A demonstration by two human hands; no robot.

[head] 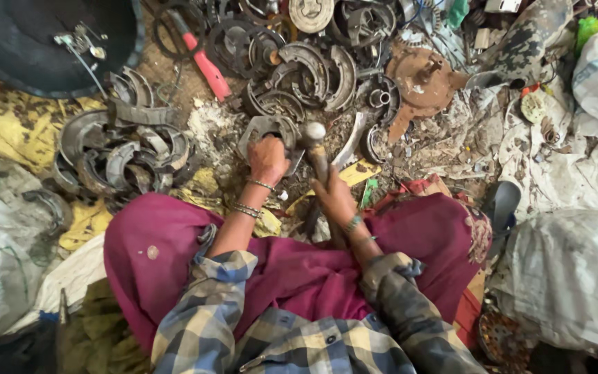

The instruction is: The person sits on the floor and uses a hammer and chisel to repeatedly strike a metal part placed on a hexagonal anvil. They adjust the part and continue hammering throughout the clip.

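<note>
Gripping a curved grey brake shoe (269, 129) on the dirt floor with the left hand (268, 159) closed over its near edge, and clenching a hammer (315, 142) upright just right of it in the right hand (335, 197). Judging progress: one pile of shoes (122, 152) left of that shoe, more parts (299, 66) beyond. Seeing white sacks (576, 277) far right, a red-handled tool (205, 66) beyond-left; no labels legible.

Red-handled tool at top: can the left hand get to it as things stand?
Probably not right away. The left hand is occupied holding a curved metal piece, and the red-handled tool lies farther out. Only low scrap lies between, so the path looks open once the hand is freed.
</note>
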